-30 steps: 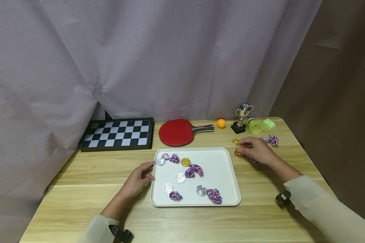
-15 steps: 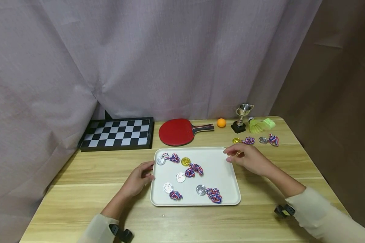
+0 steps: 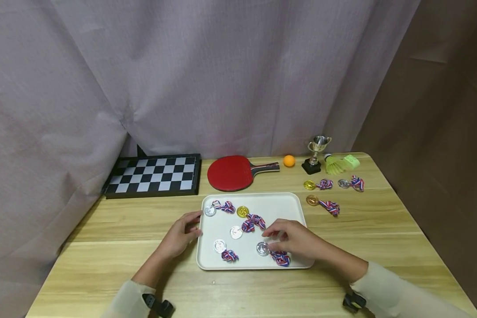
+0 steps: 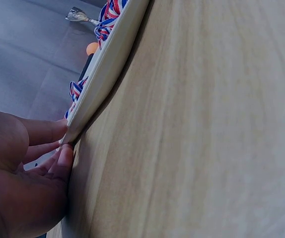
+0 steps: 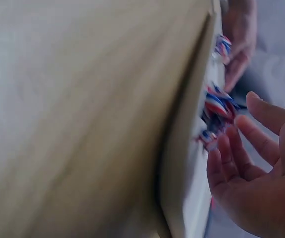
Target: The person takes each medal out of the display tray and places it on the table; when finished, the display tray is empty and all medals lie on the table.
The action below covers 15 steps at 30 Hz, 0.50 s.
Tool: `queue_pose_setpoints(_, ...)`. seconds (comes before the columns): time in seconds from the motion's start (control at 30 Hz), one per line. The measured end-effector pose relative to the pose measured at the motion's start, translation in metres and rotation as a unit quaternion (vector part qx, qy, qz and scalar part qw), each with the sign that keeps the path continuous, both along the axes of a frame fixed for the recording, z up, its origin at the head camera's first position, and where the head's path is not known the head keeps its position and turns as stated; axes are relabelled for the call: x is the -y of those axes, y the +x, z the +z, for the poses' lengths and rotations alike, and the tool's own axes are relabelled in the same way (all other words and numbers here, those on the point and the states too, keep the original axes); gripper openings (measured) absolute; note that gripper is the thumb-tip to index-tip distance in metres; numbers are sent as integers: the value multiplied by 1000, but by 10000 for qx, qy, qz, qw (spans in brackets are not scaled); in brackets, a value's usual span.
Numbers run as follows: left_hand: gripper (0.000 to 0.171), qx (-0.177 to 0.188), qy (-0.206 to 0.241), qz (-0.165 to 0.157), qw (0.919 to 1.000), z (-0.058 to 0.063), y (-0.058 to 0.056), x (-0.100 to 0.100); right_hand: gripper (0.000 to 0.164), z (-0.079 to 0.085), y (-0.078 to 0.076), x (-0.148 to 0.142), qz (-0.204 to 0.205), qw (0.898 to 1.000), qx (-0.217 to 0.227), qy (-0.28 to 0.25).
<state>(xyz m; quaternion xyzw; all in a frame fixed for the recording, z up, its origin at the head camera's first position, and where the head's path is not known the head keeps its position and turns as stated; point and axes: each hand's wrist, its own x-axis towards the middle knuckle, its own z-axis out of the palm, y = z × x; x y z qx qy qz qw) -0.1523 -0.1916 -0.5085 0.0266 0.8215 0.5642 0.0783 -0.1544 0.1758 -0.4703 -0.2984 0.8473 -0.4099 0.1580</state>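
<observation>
My left hand (image 3: 183, 234) is at the left side of the white tray (image 3: 286, 203), its thumb and fingertips holding the rim; the left wrist view shows them at the tray edge (image 4: 103, 74). My right hand (image 3: 296, 238) is over the tray's right part, thumb and fingers apart with nothing between them. Just by its fingertips lies a silver medal (image 3: 263, 249) with a bunched striped ribbon (image 3: 281, 259), partly covered by the hand. Also on the tray are a gold medal (image 3: 242, 212) and several silver ones, such as the silver medal (image 3: 220, 246) near the front.
Right of the tray lie a bronze medal (image 3: 312, 200), a gold medal (image 3: 309, 185) and a silver medal (image 3: 343, 183). Along the back are a chessboard (image 3: 155, 174), red paddle (image 3: 230, 173), orange ball (image 3: 289, 160), trophy cup (image 3: 317, 152), shuttlecock (image 3: 334, 164) and light-green block (image 3: 351, 161).
My right hand has moved from the medals on the table, left and toward me, to over the tray's front right. The bronze medal is uncovered. The left hand has stayed put.
</observation>
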Motion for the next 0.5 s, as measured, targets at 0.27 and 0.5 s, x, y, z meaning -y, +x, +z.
queue_pose_setpoints(0.27,58,-160,119,-153,9997,2,1,1,34,-14,9,11,-140,9998,95,67)
queue_pose_setpoints(0.5,57,-154,135,-130,9997,5,3,0,33,-18,11,16,-188,9990,-241,327)
